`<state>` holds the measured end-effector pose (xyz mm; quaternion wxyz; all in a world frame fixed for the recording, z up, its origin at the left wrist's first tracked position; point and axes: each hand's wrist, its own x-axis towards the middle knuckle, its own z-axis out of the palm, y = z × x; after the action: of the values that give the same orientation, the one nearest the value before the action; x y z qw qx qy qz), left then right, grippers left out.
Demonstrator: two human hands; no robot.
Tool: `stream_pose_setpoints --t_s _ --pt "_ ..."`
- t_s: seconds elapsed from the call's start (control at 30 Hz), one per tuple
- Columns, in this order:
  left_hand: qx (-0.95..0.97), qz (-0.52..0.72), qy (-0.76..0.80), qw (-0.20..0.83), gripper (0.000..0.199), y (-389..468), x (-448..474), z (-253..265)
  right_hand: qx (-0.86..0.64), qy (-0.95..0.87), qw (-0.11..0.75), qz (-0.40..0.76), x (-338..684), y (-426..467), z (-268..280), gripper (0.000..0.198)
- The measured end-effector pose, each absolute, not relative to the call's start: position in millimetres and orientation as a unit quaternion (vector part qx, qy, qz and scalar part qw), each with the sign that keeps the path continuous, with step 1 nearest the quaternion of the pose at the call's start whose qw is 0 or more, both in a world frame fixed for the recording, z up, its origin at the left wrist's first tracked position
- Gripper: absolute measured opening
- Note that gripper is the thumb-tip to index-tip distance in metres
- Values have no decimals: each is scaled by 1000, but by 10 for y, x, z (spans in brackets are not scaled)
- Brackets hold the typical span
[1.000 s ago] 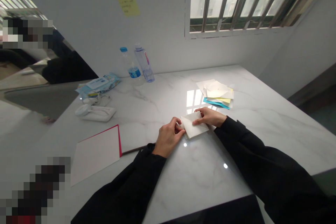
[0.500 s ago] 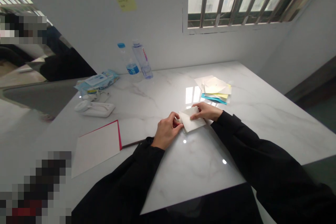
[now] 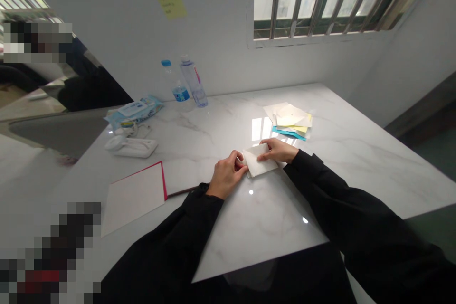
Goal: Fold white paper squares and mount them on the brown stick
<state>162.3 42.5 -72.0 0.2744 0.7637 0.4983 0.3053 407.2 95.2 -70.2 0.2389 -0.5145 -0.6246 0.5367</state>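
Both of my hands are on a small folded piece of off-white paper [image 3: 259,167], held just above the marble-patterned table. My left hand [image 3: 228,174] pinches its left edge between thumb and fingers. From the other side, my right hand [image 3: 278,151] grips the paper with the thumb flat on top and the fingers behind it. The paper looks layered, with a slanting fold line near its upper left; its underside is hidden. Beyond my right hand lies a loose stack of papers [image 3: 291,118] in white, yellow and blue.
A red-edged white pad [image 3: 135,197] lies left of my left arm, with a thin dark stick [image 3: 183,192] beside it. Further back are a white device [image 3: 131,146], a wipes pack [image 3: 137,109] and two plastic bottles [image 3: 181,92] [image 3: 195,83]. A person sits far left.
My hands keep the same grip on the paper. The whole view has shifted slightly; hardly anything else differs.
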Motion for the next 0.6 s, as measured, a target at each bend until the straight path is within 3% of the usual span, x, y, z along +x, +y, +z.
stream_pose_setpoints --t_s 0.6 --pt "761 303 505 270 23 403 1634 -704 -504 -630 233 543 4077 960 -710 36"
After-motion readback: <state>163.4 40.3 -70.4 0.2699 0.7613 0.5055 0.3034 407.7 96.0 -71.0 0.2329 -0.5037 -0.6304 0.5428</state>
